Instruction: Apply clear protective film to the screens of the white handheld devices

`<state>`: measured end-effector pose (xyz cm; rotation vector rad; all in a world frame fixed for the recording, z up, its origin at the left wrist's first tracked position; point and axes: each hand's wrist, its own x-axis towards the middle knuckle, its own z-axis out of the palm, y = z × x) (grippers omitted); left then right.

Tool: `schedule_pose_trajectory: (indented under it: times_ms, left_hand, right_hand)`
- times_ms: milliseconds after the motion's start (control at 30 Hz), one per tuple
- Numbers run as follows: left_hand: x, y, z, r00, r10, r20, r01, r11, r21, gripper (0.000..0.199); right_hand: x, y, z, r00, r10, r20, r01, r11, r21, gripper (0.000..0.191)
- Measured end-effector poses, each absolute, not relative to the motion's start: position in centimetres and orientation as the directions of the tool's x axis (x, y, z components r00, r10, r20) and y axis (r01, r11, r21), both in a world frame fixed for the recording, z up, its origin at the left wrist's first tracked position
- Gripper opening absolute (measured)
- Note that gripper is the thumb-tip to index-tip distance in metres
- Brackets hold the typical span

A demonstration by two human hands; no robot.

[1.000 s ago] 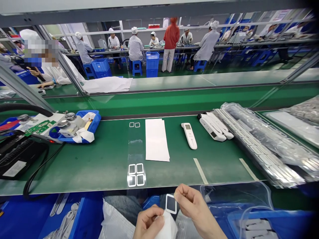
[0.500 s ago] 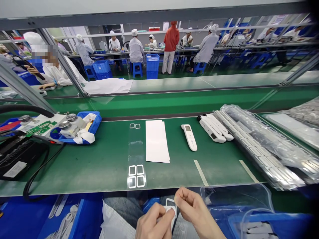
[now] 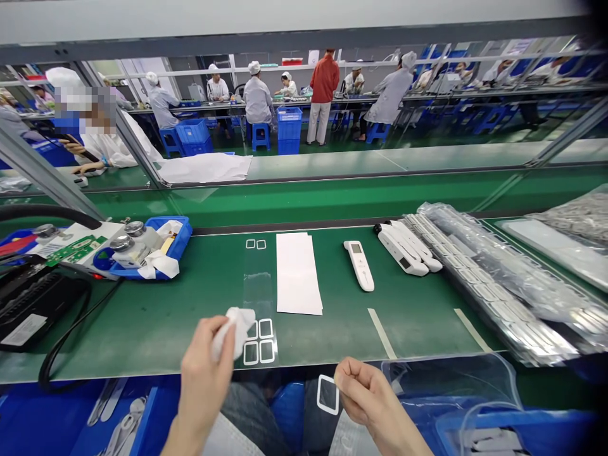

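Observation:
My left hand (image 3: 209,354) is closed around a crumpled white wipe (image 3: 236,329), held above the bench beside several white-bordered square clear pieces (image 3: 266,351) on a transparent film strip. Lower, past the bench's front edge, my right hand (image 3: 363,392) pinches the edge of a single clear square lens with a white border (image 3: 327,395). Behind the film lies a small stack of white paper (image 3: 298,275). To its right, a white handheld device with a small screen (image 3: 360,266) lies flat.
Several similar white devices (image 3: 408,248) lie beside long plastic-wrapped trays (image 3: 494,291) on the right. A blue tray (image 3: 178,250) with metal-capped bottles stands left. Blue bins (image 3: 166,411) sit below the bench edge. Co-workers sit beyond the green partition (image 3: 294,201).
My left hand has moved left and up with the wipe, away from the lens. My right hand still holds the lens, now fully visible, in nearly the same place.

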<state>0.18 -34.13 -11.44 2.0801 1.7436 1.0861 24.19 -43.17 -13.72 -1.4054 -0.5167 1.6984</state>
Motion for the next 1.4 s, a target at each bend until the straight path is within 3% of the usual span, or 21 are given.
schedule_pose_trajectory:
  times_ms: [100,267,333,400,500,600,667,800,900,967,1067,1133,1200,1267,1333,1400]
  left_hand:
    - [-2.2,-30.5,-11.8,-0.104,0.924,0.368,0.836,-0.120,0.535,0.031]
    - [-3.2,-28.1,-12.7,-0.039,0.959,0.281,0.903,-0.086,0.421,0.041]
    - [-2.6,-28.7,-12.7,-0.063,0.959,0.277,0.880,-0.078,0.469,0.038]
    - [-1.6,-29.7,-12.6,-0.067,0.972,0.224,0.804,-0.081,0.589,0.037]
    - [0.6,-31.0,-12.3,-0.014,0.997,0.077,0.655,-0.049,0.754,0.037]
    - [3.3,-31.7,-12.3,0.070,0.997,-0.038,0.516,-0.004,0.857,0.036]
    - [5.2,-31.9,-12.4,0.140,0.987,-0.081,0.432,0.013,0.902,0.035]
    - [8.9,-32.0,-12.8,0.249,0.942,-0.226,0.187,0.182,0.965,0.038]
    - [11.5,-32.5,-12.9,0.317,0.873,-0.372,-0.057,0.409,0.911,0.056]
    - [12.7,-33.0,-12.9,0.349,0.850,-0.394,-0.192,0.476,0.858,0.066]
    - [13.1,-33.9,-12.8,0.357,0.844,-0.402,-0.291,0.509,0.810,0.057]
    - [12.6,-34.4,-12.6,0.346,0.837,-0.424,-0.284,0.524,0.803,0.050]
    - [11.7,-34.8,-12.3,0.341,0.810,-0.477,-0.256,0.568,0.782,0.051]
    - [10.8,-35.1,-12.1,0.347,0.755,-0.556,-0.242,0.645,0.725,0.057]
    - [10.2,-35.3,-11.9,0.357,0.707,-0.611,-0.250,0.702,0.666,0.065]
    - [9.9,-35.5,-11.9,0.364,0.684,-0.632,-0.273,0.727,0.630,0.069]
  right_hand:
    - [24.1,-42.9,-13.6,-0.005,0.805,-0.593,-0.352,-0.557,-0.753,0.043]
    - [24.4,-42.5,-14.1,0.048,0.829,-0.557,-0.283,-0.524,-0.803,0.048]
    - [25.5,-41.6,-14.4,0.172,0.873,-0.457,-0.125,-0.441,-0.889,0.046]
    - [27.6,-39.9,-14.7,0.325,0.911,-0.253,0.145,-0.312,-0.939,0.046]
    - [31.8,-35.7,-15.3,0.450,0.889,0.084,0.599,-0.231,-0.766,0.059]
    - [35.4,-31.2,-16.0,0.460,0.870,0.174,0.824,-0.346,-0.448,0.077]
    - [36.6,-29.1,-16.3,0.471,0.874,0.116,0.834,-0.399,-0.380,0.076]
    - [34.8,-29.1,-15.9,0.491,0.871,0.012,0.729,-0.403,-0.553,0.077]
    - [30.6,-32.6,-15.3,0.385,0.919,0.090,0.689,-0.221,-0.691,0.076]
    - [27.7,-35.5,-15.1,0.239,0.964,0.116,0.681,-0.081,-0.728,0.073]
    - [25.0,-38.6,-14.9,0.053,0.985,0.165,0.673,0.087,-0.734,0.066]
    - [24.8,-39.3,-14.6,0.036,0.970,0.240,0.626,0.165,-0.762,0.060]
    - [25.3,-39.1,-13.7,0.150,0.956,0.253,0.546,0.133,-0.827,0.039]
    - [25.8,-38.4,-12.6,0.290,0.943,0.164,0.441,0.021,-0.897,0.023]
    - [25.9,-37.5,-11.5,0.326,0.945,0.040,0.338,-0.077,-0.938,0.031]
    - [25.7,-36.7,-10.6,0.248,0.967,-0.052,0.271,-0.121,-0.955,0.037]
